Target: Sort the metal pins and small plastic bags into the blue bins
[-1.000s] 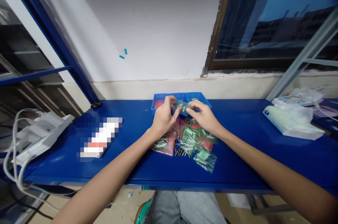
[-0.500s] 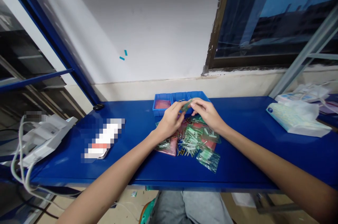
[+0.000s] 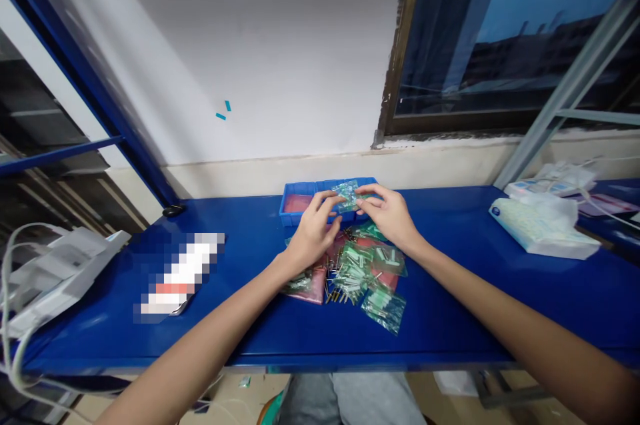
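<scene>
A small clear green-tinted plastic bag (image 3: 346, 193) is held up over the blue bins. My right hand (image 3: 391, 217) pinches its right side between thumb and fingertips. At the bag's left edge is my left hand (image 3: 316, 228), its fingers curved and its thumb held apart from them; whether a fingertip touches the bag I cannot tell. Below both hands lies a pile of similar green bags (image 3: 356, 261) with small white and metal parts in them. Loose metal pins (image 3: 336, 293) and pink bags (image 3: 314, 288) are among the pile. One green bag (image 3: 384, 308) lies at the front right.
Blue bins (image 3: 295, 219) stand against the wall, the left one with something pink inside. A tissue pack (image 3: 545, 228) lies at the right. On the left are a blurred-out flat object (image 3: 183, 271) and white devices with cables (image 3: 65, 271).
The bag has turned its flat face to view. My left hand's thumb and fingers have spread away from it, while my right hand keeps its pinch. The whole view has shifted slightly.
</scene>
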A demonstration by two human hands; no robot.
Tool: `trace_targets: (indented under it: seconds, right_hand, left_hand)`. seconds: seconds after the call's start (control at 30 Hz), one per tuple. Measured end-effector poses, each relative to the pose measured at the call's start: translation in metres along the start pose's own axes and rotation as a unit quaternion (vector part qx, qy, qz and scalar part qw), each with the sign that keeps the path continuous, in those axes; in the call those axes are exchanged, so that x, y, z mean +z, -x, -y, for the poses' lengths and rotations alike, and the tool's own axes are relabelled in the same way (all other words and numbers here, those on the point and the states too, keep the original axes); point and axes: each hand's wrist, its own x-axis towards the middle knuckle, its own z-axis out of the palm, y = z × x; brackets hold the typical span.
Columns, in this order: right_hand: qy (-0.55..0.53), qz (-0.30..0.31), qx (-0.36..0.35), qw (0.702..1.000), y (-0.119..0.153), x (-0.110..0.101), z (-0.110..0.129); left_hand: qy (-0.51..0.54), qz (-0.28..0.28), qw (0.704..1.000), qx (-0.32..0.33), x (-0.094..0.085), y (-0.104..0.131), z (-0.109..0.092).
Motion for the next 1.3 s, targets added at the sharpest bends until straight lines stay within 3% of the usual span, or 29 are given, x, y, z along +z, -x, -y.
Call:
trace_targets:
  seconds: [0.17,0.3,0.47,0.6,0.73,0.9,1.0,1.1,1.3]
  right_hand:
    - [0.066,-0.054,-0.046,0.995,-0.014,-0.012,0.004]
    - [0.223,-0.077,-0.079,0.969,-0.046,-0.031,-0.01]
    - [0.413,-0.042,0.011,0.91,-0.07,-0.039,-0.039]
    - [0.463,0.002,0.031,0.886,-0.067,-0.038,-0.053]
    - [0.454,0.006,-0.02,0.891,-0.057,-0.044,-0.05]
    - [0.403,-0.007,-0.11,0.908,-0.032,-0.043,-0.019]
    - [0.346,0.102,-0.159,0.919,-0.017,-0.03,0.003]
    - [0.342,0.22,-0.164,0.899,-0.009,-0.015,0.014]
    - [0.368,0.288,-0.16,0.87,-0.007,0.005,-0.002]
  left_hand:
    - [-0.047,0.04,0.998,0.032,0.005,-0.029,0.016]
    - [-0.087,0.058,0.994,0.027,0.023,-0.069,0.034]
    - [-0.163,0.155,0.974,-0.019,0.051,-0.101,0.055]
    - [-0.18,0.141,0.973,-0.037,0.052,-0.109,0.059]
    - [-0.166,0.107,0.98,-0.021,0.029,-0.103,0.047]
    - [-0.129,0.097,0.987,0.0,-0.012,-0.074,0.021]
    - [-0.11,0.113,0.987,0.008,-0.03,-0.052,0.011]
    - [-0.088,0.158,0.983,0.002,-0.037,-0.032,0.01]
    - [-0.123,0.197,0.973,-0.022,-0.032,0.001,0.02]
